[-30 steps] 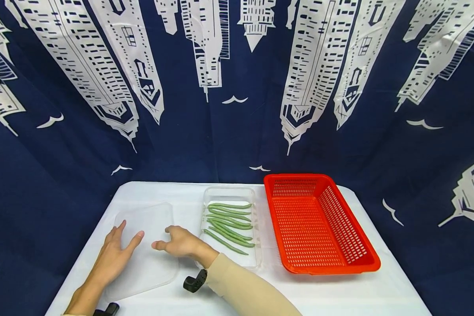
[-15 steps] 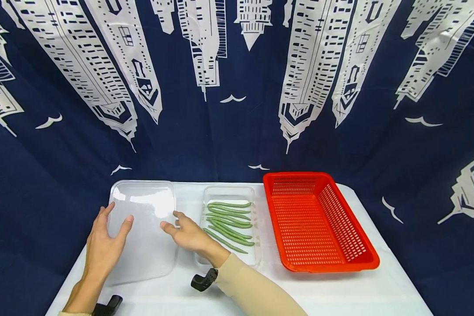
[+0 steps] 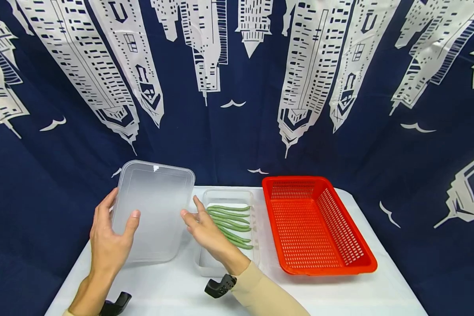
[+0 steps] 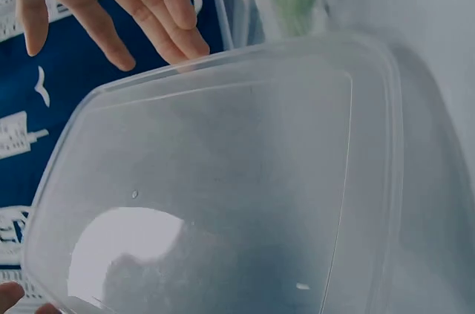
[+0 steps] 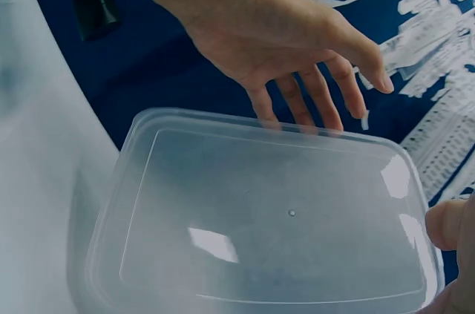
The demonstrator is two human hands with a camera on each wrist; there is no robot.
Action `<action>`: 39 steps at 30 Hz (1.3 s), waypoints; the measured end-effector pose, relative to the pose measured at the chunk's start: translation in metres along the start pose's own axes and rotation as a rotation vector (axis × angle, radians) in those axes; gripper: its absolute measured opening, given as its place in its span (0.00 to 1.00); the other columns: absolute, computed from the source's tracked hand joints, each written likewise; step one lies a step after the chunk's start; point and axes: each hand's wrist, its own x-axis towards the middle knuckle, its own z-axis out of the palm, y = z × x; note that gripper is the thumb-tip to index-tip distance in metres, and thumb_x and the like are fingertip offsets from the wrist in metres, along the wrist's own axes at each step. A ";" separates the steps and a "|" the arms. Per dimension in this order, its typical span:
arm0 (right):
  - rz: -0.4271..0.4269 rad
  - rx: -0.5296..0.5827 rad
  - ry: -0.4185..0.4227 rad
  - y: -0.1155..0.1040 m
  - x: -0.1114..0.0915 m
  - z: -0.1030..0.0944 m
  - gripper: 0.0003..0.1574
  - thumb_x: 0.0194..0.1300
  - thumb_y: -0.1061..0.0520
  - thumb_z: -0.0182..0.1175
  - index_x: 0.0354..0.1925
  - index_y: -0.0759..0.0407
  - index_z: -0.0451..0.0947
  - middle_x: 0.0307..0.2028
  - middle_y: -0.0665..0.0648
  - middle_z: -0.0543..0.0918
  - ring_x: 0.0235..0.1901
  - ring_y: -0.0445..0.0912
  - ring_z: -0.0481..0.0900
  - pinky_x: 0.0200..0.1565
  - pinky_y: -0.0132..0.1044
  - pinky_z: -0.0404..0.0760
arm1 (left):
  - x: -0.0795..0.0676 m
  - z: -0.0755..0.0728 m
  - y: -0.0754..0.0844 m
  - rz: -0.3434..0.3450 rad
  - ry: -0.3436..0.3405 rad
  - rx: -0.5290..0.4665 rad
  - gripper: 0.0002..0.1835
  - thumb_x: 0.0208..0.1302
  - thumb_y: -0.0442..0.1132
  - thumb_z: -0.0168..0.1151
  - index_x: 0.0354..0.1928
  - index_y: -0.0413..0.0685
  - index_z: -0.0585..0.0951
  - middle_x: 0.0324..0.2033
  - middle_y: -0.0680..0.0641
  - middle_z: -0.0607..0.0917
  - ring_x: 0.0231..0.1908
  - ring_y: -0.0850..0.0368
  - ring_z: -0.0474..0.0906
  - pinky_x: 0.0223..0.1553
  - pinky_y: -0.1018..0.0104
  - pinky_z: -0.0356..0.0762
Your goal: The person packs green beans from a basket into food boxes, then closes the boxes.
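Note:
A clear plastic lid (image 3: 154, 210) is raised off the table at a tilt, its far edge higher, between my two hands. My left hand (image 3: 110, 232) holds its left edge with outstretched fingers, the thumb spread apart over the near face. At the opposite edge, my right hand (image 3: 211, 228) has its fingers extended along the rim; the left wrist view shows those fingers (image 4: 167, 21) right at the edge. The right forearm passes over a clear rectangular container (image 3: 228, 193), where several green beans (image 3: 231, 224) lie in a row. Hand and wrist hide part of its near left side.
A red perforated plastic basket (image 3: 316, 228) stands to the right of the container. All of this is on a white-covered table (image 3: 174, 289). A navy cloth (image 3: 221, 140) printed with white buildings hangs behind the far edge.
The lid has risen from lying near the table to a steep tilt, shifting slightly right and away. Both hands have moved with it, now at its side edges. Beans and basket stay put.

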 end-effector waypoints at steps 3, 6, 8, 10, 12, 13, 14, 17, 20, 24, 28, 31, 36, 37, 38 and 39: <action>-0.040 0.047 0.004 -0.004 -0.009 -0.008 0.52 0.94 0.39 0.53 0.98 0.49 0.41 0.81 0.78 0.74 0.84 0.72 0.74 0.87 0.68 0.70 | -0.001 0.003 0.009 0.081 0.004 -0.071 0.46 0.72 0.31 0.77 0.90 0.54 0.72 0.82 0.40 0.76 0.80 0.63 0.72 0.78 0.83 0.65; -0.080 0.080 0.018 -0.008 -0.019 -0.014 0.49 0.95 0.41 0.52 0.98 0.48 0.43 0.83 0.78 0.72 0.87 0.70 0.70 0.88 0.66 0.68 | -0.003 0.005 0.016 0.138 0.003 -0.126 0.49 0.69 0.27 0.77 0.90 0.51 0.71 0.81 0.41 0.76 0.78 0.69 0.70 0.80 0.83 0.66; -0.092 0.083 0.045 -0.010 -0.026 -0.018 0.47 0.95 0.41 0.52 0.98 0.45 0.46 0.84 0.77 0.71 0.87 0.69 0.70 0.88 0.65 0.69 | -0.005 0.007 0.020 0.165 0.002 -0.151 0.51 0.67 0.25 0.77 0.91 0.52 0.70 0.79 0.42 0.75 0.78 0.66 0.70 0.80 0.83 0.67; -0.096 0.078 0.081 -0.012 -0.033 -0.020 0.45 0.95 0.40 0.52 0.97 0.43 0.49 0.84 0.76 0.71 0.86 0.69 0.72 0.87 0.64 0.70 | -0.007 0.009 0.023 0.190 0.008 -0.158 0.54 0.65 0.24 0.78 0.92 0.54 0.69 0.78 0.44 0.75 0.78 0.64 0.71 0.79 0.83 0.67; -0.102 0.076 0.110 -0.013 -0.039 -0.022 0.44 0.95 0.40 0.53 0.96 0.42 0.52 0.83 0.75 0.72 0.86 0.68 0.73 0.86 0.63 0.72 | -0.008 0.012 0.026 0.215 0.020 -0.161 0.55 0.63 0.22 0.78 0.91 0.53 0.70 0.77 0.44 0.74 0.78 0.65 0.71 0.79 0.83 0.67; -0.105 0.076 0.119 -0.013 -0.042 -0.023 0.43 0.95 0.39 0.53 0.95 0.43 0.53 0.83 0.75 0.72 0.86 0.68 0.73 0.86 0.62 0.73 | -0.009 0.013 0.027 0.227 0.025 -0.161 0.55 0.62 0.22 0.78 0.91 0.53 0.70 0.77 0.44 0.74 0.78 0.65 0.71 0.79 0.83 0.67; -0.110 0.079 0.124 -0.013 -0.044 -0.024 0.43 0.95 0.39 0.53 0.95 0.43 0.53 0.84 0.75 0.72 0.86 0.68 0.72 0.86 0.61 0.73 | -0.009 0.015 0.028 0.238 0.033 -0.163 0.54 0.61 0.22 0.78 0.90 0.51 0.72 0.76 0.44 0.75 0.78 0.66 0.72 0.79 0.83 0.67; -0.128 0.094 0.125 -0.014 -0.051 -0.029 0.42 0.96 0.37 0.50 0.94 0.48 0.53 0.86 0.76 0.68 0.88 0.69 0.70 0.87 0.61 0.72 | -0.008 0.018 0.032 0.257 0.039 -0.178 0.49 0.62 0.24 0.78 0.87 0.49 0.77 0.74 0.47 0.76 0.76 0.66 0.73 0.78 0.82 0.68; -0.129 0.121 0.118 -0.014 -0.059 -0.034 0.44 0.96 0.34 0.46 0.93 0.53 0.51 0.87 0.78 0.65 0.88 0.70 0.68 0.88 0.62 0.70 | -0.007 0.020 0.038 0.282 0.034 -0.196 0.44 0.63 0.26 0.78 0.84 0.47 0.80 0.71 0.51 0.78 0.74 0.63 0.76 0.78 0.80 0.70; -0.139 0.192 0.091 -0.013 -0.069 -0.037 0.47 0.97 0.32 0.39 0.92 0.60 0.45 0.89 0.81 0.59 0.90 0.72 0.63 0.89 0.63 0.66 | -0.008 0.022 0.044 0.345 0.036 -0.212 0.40 0.63 0.28 0.76 0.80 0.43 0.83 0.66 0.40 0.83 0.62 0.60 0.77 0.70 0.81 0.75; -0.165 0.258 0.087 -0.010 -0.076 -0.038 0.48 0.97 0.32 0.33 0.92 0.64 0.43 0.89 0.83 0.56 0.91 0.73 0.59 0.90 0.64 0.64 | -0.009 0.024 0.049 0.382 0.036 -0.257 0.37 0.62 0.29 0.74 0.77 0.38 0.84 0.59 0.34 0.83 0.53 0.58 0.75 0.61 0.80 0.78; -0.182 0.295 0.108 -0.011 -0.079 -0.039 0.48 0.97 0.33 0.32 0.90 0.67 0.43 0.88 0.85 0.56 0.91 0.74 0.59 0.90 0.65 0.65 | -0.009 0.025 0.054 0.391 0.030 -0.288 0.36 0.62 0.28 0.74 0.76 0.35 0.85 0.58 0.39 0.83 0.57 0.58 0.78 0.67 0.81 0.80; -0.201 0.323 0.140 -0.014 -0.080 -0.041 0.43 0.98 0.34 0.33 0.84 0.68 0.45 0.88 0.84 0.58 0.91 0.74 0.59 0.90 0.64 0.64 | -0.008 0.028 0.060 0.387 0.015 -0.308 0.35 0.63 0.27 0.74 0.76 0.35 0.84 0.63 0.39 0.84 0.68 0.56 0.81 0.75 0.71 0.80; -0.203 0.326 0.146 -0.015 -0.080 -0.042 0.42 0.98 0.35 0.33 0.82 0.67 0.46 0.87 0.84 0.59 0.91 0.74 0.59 0.90 0.64 0.64 | -0.008 0.029 0.061 0.386 0.014 -0.309 0.36 0.64 0.27 0.74 0.76 0.36 0.84 0.64 0.37 0.85 0.69 0.55 0.81 0.75 0.72 0.80; -0.206 0.330 0.152 -0.015 -0.080 -0.042 0.41 0.98 0.35 0.34 0.81 0.67 0.47 0.87 0.84 0.59 0.91 0.74 0.59 0.90 0.64 0.63 | -0.008 0.029 0.062 0.385 0.012 -0.311 0.36 0.64 0.27 0.74 0.76 0.36 0.84 0.64 0.36 0.85 0.69 0.55 0.82 0.75 0.72 0.80; -0.211 0.335 0.157 -0.016 -0.081 -0.043 0.40 0.98 0.35 0.34 0.80 0.67 0.47 0.87 0.84 0.59 0.91 0.73 0.59 0.90 0.65 0.63 | -0.008 0.029 0.063 0.382 0.009 -0.311 0.36 0.64 0.27 0.74 0.77 0.37 0.84 0.65 0.34 0.85 0.69 0.55 0.82 0.75 0.72 0.80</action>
